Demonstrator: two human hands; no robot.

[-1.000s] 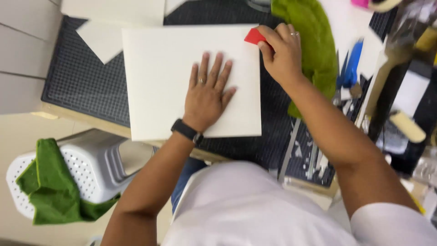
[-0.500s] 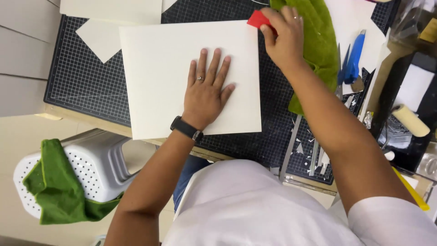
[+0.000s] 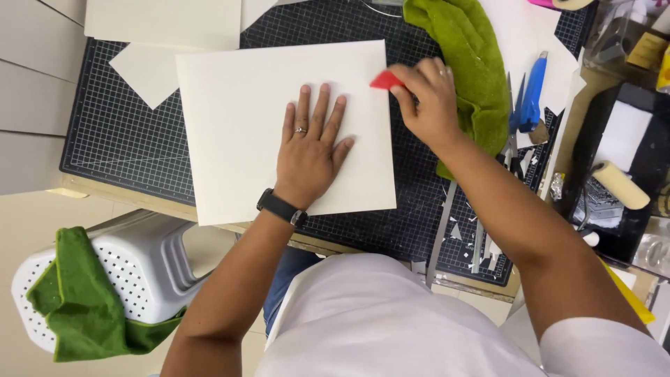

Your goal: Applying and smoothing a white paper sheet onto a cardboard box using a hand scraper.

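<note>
1. Black and gridded, the cutting mat (image 3: 112,139) covers most of the bench in front of the person, with pale wall panels running along its far left side.
2. On the mat lies a big cream board (image 3: 237,119), nearly square, its near edge hanging slightly past the mat's front edge. Other off-white sheets (image 3: 160,21) lie beyond it at the top of the mat.
3. Below the bench to the left stands a white perforated stool (image 3: 132,265), with a green cloth (image 3: 77,307) draped over its end.
4. A second green towel (image 3: 467,56) is bunched on the mat just right of the board, touching the back of the right hand.
5. The left hand (image 3: 310,150) lies flat on the board, palm down and fingers spread, gripping nothing; a ring shows on one finger and a black watch (image 3: 281,207) circles the wrist.
6. The right hand (image 3: 426,101) is closed around a small red scraper (image 3: 385,80), pinching it at the board's right edge, near the top corner.
7. Further right, a blue-handled cutter (image 3: 534,91) lies on white paper, and a black tray (image 3: 628,174) holds a small foam roller (image 3: 621,185).
8. Paper offcuts (image 3: 460,234) are scattered across the mat's near right corner.
</note>
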